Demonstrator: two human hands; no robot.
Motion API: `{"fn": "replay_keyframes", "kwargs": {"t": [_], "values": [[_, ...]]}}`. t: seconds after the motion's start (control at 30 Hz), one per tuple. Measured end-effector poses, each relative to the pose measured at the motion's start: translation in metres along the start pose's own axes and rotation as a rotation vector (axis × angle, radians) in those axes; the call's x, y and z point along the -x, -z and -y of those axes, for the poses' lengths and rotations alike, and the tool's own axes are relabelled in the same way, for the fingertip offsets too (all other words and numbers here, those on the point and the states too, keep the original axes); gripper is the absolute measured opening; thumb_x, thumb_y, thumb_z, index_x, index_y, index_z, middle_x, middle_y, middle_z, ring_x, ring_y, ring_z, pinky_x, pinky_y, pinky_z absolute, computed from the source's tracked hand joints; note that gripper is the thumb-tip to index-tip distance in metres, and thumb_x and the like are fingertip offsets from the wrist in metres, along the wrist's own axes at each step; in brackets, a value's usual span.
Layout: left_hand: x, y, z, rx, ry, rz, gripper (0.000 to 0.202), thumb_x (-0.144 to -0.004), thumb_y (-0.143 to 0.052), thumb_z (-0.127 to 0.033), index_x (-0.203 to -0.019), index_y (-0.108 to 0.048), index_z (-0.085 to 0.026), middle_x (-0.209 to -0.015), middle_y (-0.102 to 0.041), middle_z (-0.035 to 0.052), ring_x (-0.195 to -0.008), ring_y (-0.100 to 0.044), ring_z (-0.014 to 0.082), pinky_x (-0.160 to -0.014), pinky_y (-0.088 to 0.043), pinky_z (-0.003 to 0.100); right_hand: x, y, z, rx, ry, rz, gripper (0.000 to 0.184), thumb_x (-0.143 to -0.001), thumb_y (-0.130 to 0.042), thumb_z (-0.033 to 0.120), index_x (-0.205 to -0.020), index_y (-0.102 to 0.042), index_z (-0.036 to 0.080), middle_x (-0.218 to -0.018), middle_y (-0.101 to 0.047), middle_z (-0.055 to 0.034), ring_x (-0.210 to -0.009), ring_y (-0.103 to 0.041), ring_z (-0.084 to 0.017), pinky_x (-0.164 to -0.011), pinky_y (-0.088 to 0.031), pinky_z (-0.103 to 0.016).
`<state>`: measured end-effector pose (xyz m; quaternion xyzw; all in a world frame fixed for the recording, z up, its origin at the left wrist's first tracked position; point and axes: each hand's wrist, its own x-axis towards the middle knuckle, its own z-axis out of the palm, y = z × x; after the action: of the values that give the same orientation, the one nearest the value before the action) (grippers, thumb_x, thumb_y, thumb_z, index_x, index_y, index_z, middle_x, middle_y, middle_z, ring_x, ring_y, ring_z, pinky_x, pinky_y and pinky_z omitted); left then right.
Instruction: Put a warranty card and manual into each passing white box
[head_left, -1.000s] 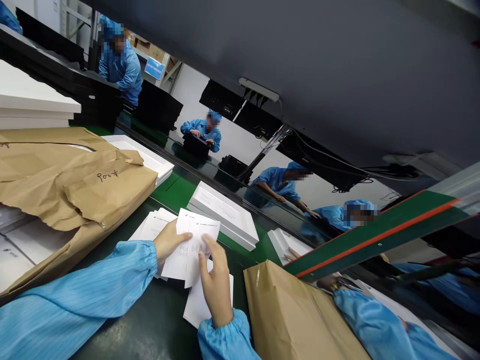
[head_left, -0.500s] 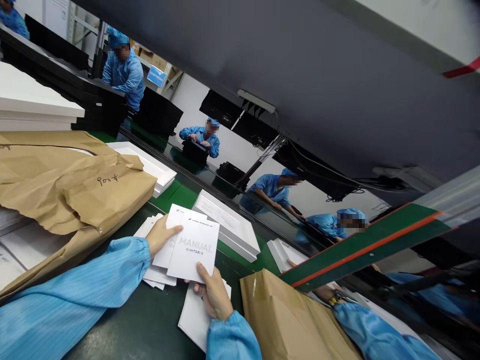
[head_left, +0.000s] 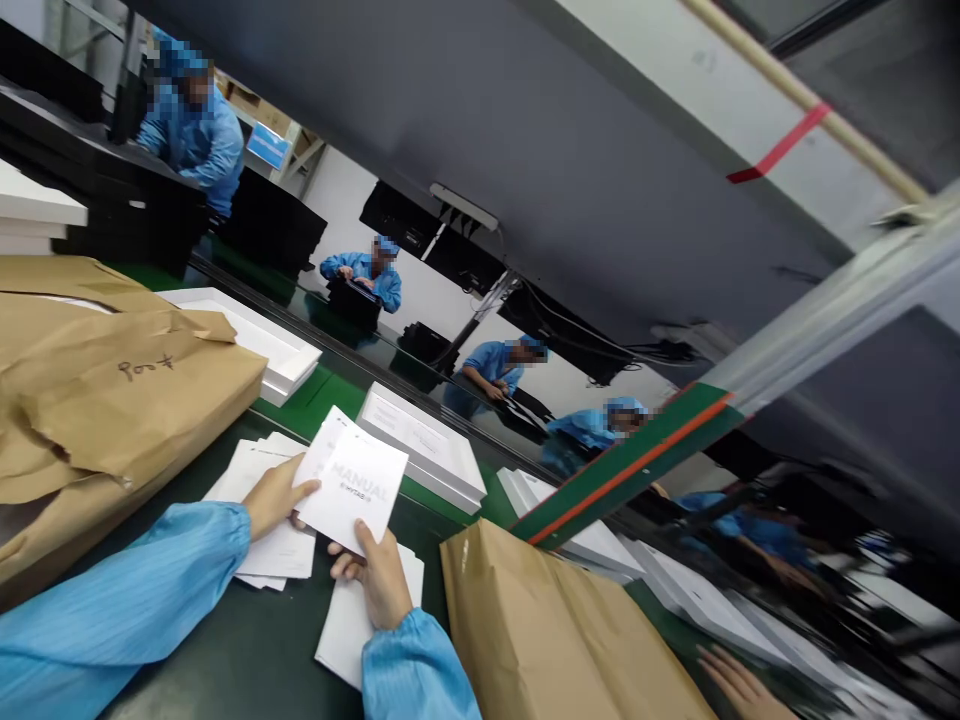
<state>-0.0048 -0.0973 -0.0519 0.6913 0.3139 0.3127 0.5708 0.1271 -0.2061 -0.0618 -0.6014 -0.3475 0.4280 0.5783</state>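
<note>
Two white booklets overlap in front of me; the upper one is a manual (head_left: 364, 485) with "MANUAL" printed on its cover. My left hand (head_left: 276, 497) pinches them at the left edge, thumb on top. At the lower edge, my right hand (head_left: 384, 580) grips the manual between thumb and curled fingers. Below my left hand lies a loose pile of white booklets (head_left: 281, 555). A second stack of white booklets (head_left: 341, 630) rests on the dark green table (head_left: 247, 650), partly covered by my right hand.
A torn brown paper package (head_left: 150, 400) stands at left, another brown package (head_left: 525, 620) at right. White boxes (head_left: 424, 445) line the belt beyond. A green post with an orange stripe (head_left: 630, 470) slants across the right. A co-worker's hand (head_left: 739, 685) reaches in at lower right.
The view has swung right, so things appear farther left. Both hands have drawn the booklets closer together, and the manual now covers more of the one beneath. The co-worker's arm at right has shifted.
</note>
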Motion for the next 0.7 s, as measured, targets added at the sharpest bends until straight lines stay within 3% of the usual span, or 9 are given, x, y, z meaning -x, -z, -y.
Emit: {"fn": "replay_keyframes", "kwargs": {"t": [0.3, 0.47, 0.57, 0.7], "values": [[0.0026, -0.0020, -0.0005, 0.090, -0.048, 0.091, 0.052, -0.061, -0.051, -0.032, -0.109, -0.039, -0.018, -0.098, -0.055, 0.0057, -0.048, -0.054, 0.0130, -0.058, -0.043, 0.027, 0.0024, -0.0009, 0.0022, -0.081, 0.119, -0.156, 0.044, -0.068, -0.047, 0.048, -0.088, -0.046, 0.009, -0.051, -0.058, -0.0038, -0.038, -0.051, -0.010, -0.033, -0.029, -0.016], [0.0027, -0.0054, 0.0006, 0.115, -0.084, 0.083, 0.050, -0.061, -0.049, -0.029, -0.108, -0.038, -0.017, -0.085, -0.059, 0.0040, -0.041, -0.051, 0.0110, -0.054, -0.042, 0.026, -0.0002, 0.0013, -0.0014, -0.068, 0.118, -0.124, 0.047, -0.065, -0.048, 0.052, -0.086, -0.046, 0.009, -0.047, -0.055, -0.0018, -0.032, -0.045, -0.008, -0.032, -0.025, -0.017], [0.0019, -0.0061, 0.0013, 0.133, -0.071, 0.053, 0.050, -0.062, -0.047, -0.031, -0.108, -0.036, -0.015, -0.080, -0.059, 0.0044, -0.040, -0.050, 0.0112, -0.045, -0.039, 0.023, -0.0006, 0.0017, -0.0007, -0.128, 0.106, -0.106, 0.048, -0.064, -0.049, 0.053, -0.087, -0.045, 0.011, -0.050, -0.055, -0.0013, -0.035, -0.046, -0.007, -0.034, -0.026, -0.017], [0.0020, -0.0045, 0.0002, 0.130, -0.083, 0.045, 0.048, -0.064, -0.046, -0.031, -0.108, -0.035, -0.015, -0.079, -0.058, 0.0041, -0.043, -0.052, 0.0117, -0.045, -0.038, 0.022, 0.0002, 0.0023, 0.0011, -0.192, 0.102, -0.082, 0.052, -0.061, -0.051, 0.054, -0.089, -0.043, 0.012, -0.055, -0.056, -0.0020, -0.042, -0.048, -0.008, -0.038, -0.029, -0.016]]}}
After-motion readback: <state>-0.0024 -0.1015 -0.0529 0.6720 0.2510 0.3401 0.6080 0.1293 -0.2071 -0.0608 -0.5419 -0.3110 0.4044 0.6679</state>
